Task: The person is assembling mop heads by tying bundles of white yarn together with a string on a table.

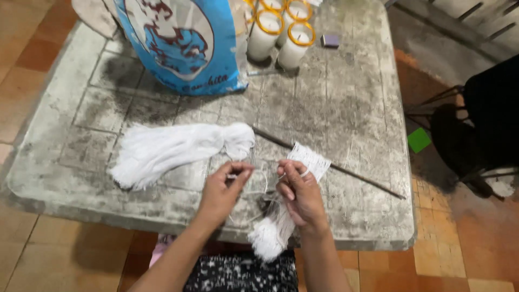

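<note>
My left hand (224, 189) pinches a thin white string near the front of a worn grey stone table (346, 108). My right hand (300, 194) grips a small bundle of white strings (270, 235) that hangs over the table's front edge. A row of white strings (309, 160) is looped over a thin dark rod (357, 176) lying slantwise on the table, right beside my right hand. A larger bundle of white string (173, 148) lies to the left of my hands.
A blue and white bag (181, 43) stands at the back of the table. Next to it are several white candles with yellow rims (281, 30) and a small purple block (330, 40). A black chair (476, 130) stands on the right.
</note>
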